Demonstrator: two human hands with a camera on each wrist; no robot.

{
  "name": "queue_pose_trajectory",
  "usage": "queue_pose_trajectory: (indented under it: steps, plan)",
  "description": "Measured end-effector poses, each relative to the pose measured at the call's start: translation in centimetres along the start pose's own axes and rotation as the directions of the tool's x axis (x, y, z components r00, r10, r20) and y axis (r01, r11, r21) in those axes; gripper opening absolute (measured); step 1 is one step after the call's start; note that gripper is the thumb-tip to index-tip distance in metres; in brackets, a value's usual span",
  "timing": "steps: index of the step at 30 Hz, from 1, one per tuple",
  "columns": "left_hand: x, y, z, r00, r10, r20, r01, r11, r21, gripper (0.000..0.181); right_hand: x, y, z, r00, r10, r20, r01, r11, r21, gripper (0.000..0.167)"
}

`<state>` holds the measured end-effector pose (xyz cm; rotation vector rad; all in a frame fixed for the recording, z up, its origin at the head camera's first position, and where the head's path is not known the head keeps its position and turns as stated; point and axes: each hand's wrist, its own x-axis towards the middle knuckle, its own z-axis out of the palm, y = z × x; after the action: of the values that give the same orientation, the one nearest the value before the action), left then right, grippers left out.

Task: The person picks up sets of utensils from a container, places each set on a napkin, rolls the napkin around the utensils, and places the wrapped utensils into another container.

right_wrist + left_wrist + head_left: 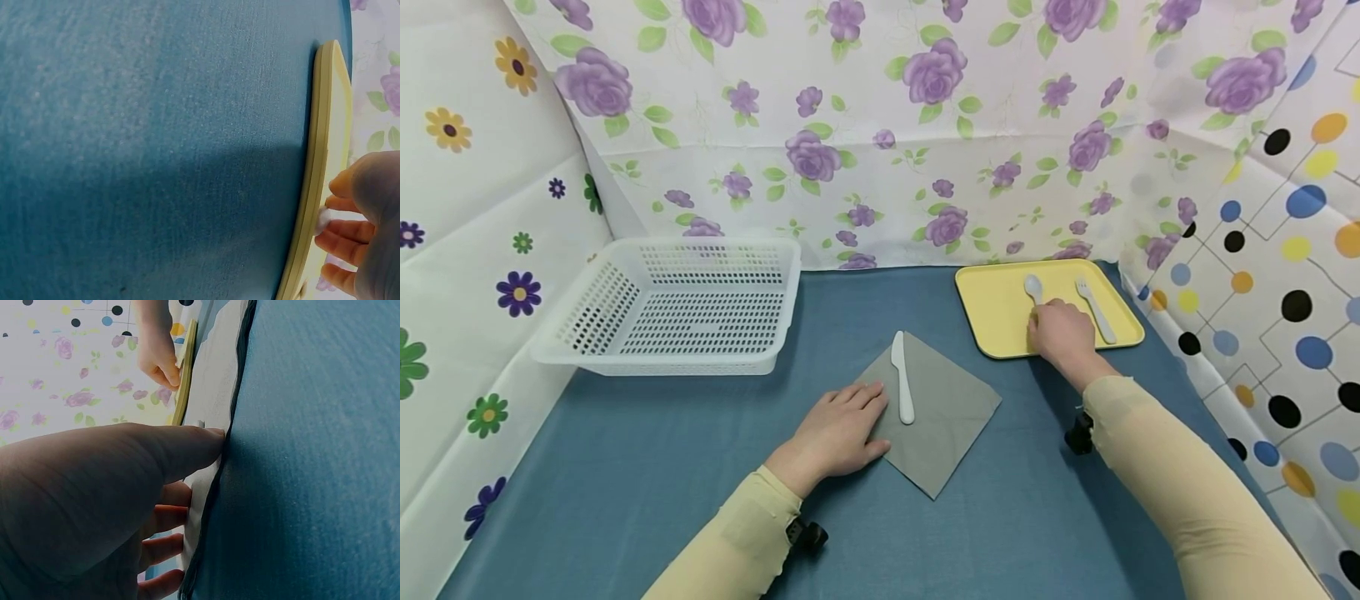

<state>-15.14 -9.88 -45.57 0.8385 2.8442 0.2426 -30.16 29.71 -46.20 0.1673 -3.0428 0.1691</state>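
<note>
A grey folded napkin (pixel 940 417) lies turned cornerwise on the blue cloth, with a white plastic knife (pixel 903 379) across it. My left hand (pixel 838 425) rests on the napkin's left edge, fingers extended beside the knife; in the left wrist view the thumb (pixel 194 447) touches the napkin edge. Over the yellow tray (pixel 992 312) at the right, my right hand (pixel 1063 333) pinches the handle of a white spoon (pixel 1033 287). The handle end (pixel 322 220) shows between the fingers in the right wrist view. A white fork (pixel 1097 312) lies on the tray, right of that hand.
At the back left stands a white perforated plastic basket (pixel 767 365). A flowered curtain (pixel 880 200) hangs behind the table, with patterned sheets along both sides. The tray sits near the back right corner of the blue cloth (pixel 700 467).
</note>
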Motion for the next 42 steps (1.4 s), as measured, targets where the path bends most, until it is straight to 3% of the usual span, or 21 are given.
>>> queue_pose_trajectory:
  steps: [15, 25, 42]
  plan:
    - [0.1, 0.1, -0.1, 1.000, 0.003, 0.004, -0.003, 1.000, 0.014, 0.071, 0.2, 0.0, -0.2, 0.998, 0.020, -0.061, -0.016, 0.997, 0.073, 0.030]
    - [0.1, 0.0, 0.0, 1.000, 0.010, -0.005, -0.010, 1.000, 0.013, 0.072, 0.8, 0.1, -0.3, 0.998, 0.068, -0.008, -0.066, 0.990, 0.122, 0.018]
    - [0.1, -0.1, 0.2, 1.000, 0.000, 0.000, 0.000, 1.000, 0.019, 0.072, 1.4, -0.3, 0.0, 0.995, 0.092, 0.037, -0.097, 0.981, 0.168, 0.019]
